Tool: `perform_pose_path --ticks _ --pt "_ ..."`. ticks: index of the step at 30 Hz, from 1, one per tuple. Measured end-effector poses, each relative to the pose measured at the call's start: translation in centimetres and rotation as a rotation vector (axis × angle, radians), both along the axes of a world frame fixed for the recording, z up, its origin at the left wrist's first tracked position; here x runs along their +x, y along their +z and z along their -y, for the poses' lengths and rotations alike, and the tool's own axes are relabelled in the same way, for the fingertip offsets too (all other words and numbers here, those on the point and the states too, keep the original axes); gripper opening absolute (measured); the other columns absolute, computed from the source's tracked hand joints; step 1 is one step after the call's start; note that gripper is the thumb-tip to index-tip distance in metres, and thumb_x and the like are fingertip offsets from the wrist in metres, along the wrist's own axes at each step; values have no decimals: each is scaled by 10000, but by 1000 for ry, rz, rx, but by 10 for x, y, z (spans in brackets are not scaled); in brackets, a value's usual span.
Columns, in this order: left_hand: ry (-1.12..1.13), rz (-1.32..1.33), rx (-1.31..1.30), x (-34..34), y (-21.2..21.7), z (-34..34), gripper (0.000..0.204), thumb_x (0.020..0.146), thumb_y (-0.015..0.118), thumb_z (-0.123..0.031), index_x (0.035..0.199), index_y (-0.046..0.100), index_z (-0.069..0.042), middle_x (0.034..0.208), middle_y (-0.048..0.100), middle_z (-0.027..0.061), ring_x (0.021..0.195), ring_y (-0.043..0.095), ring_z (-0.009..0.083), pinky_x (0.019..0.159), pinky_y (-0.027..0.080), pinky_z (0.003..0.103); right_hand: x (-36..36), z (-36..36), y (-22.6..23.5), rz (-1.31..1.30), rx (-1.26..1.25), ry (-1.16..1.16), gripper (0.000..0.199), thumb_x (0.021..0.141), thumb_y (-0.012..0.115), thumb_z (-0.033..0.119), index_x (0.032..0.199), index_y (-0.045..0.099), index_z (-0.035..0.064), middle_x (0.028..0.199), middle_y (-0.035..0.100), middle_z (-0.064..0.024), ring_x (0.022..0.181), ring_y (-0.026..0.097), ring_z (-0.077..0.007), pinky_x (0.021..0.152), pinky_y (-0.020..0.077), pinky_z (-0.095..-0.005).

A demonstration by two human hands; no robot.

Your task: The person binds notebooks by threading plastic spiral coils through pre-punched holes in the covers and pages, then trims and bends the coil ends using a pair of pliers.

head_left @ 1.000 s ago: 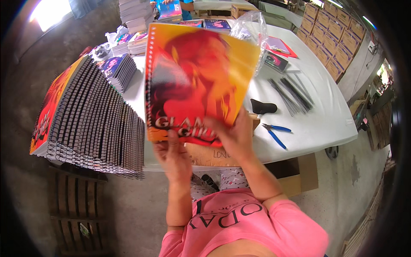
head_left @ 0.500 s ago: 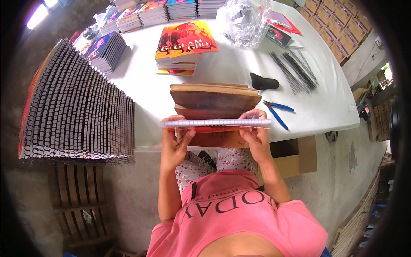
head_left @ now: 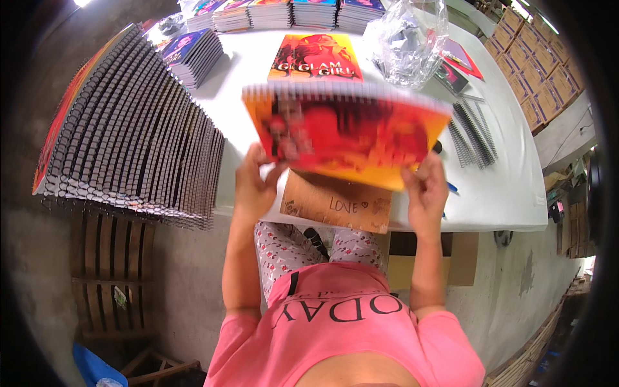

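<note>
left hand (head_left: 255, 187) and right hand (head_left: 427, 193) hold book (head_left: 361, 135) tilted up, looks like a turning-over step
fingers clamped on its near left and right sides, above brown board (head_left: 335, 204) on tabletop (head_left: 516, 193); next move probably calls for an even grip. cover red and yellow-orange, far edge blurred; similar-coloured cover (head_left: 316, 55) beyond.
</note>
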State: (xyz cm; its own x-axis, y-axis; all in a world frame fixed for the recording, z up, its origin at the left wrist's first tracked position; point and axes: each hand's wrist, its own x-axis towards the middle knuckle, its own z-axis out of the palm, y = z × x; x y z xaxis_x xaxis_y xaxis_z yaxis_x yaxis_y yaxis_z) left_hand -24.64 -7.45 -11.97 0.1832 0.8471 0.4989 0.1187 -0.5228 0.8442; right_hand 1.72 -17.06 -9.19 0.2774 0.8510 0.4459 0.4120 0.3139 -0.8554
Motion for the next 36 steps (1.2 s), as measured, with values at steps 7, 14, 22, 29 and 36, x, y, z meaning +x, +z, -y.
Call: perform_pose_path --ticks 7,14,22,29,36 --pt "81 117 48 17 9 -46 267 827 597 78 1050 463 18 902 630 107 859 582 125 758 454 251 -17 -66 46 57 211 50 308 891 561 -1 1183 462 8 968 665 -121 801 602 -85 657 447 -206" --pt "243 -165 8 17 -44 -25 317 798 549 110 1082 434 27 881 620 168 783 615 242 674 468 303 25 -52 45 21 -114 255 286 911 571 112 1184 524 40 929 642 -64 837 592 -106 790 459 -244" --pt "486 -556 113 13 -38 -13 482 804 590 14 1236 375 24 1192 471 231 1135 465 389 950 362 468 199 -100 -60 859 -402 -716 347 857 607 183 1178 576 57 1115 613 -181 1057 585 -295 876 468 -382" --pt "388 -315 604 94 60 21 649 796 691 -331 1294 412 -21 1228 467 168 1280 354 356 1079 187 538 233 -123 -55 944 -552 -571 304 855 561 126 1151 573 57 1022 644 -171 967 611 -340 798 492 -447" --pt "387 -577 588 144 39 3 395 689 732 -402 878 577 -91 889 529 70 885 492 257 923 326 417 244 -112 -27 1002 -253 -614 430 849 521 25 1266 527 129 931 620 -145 928 602 -323 810 484 -409"
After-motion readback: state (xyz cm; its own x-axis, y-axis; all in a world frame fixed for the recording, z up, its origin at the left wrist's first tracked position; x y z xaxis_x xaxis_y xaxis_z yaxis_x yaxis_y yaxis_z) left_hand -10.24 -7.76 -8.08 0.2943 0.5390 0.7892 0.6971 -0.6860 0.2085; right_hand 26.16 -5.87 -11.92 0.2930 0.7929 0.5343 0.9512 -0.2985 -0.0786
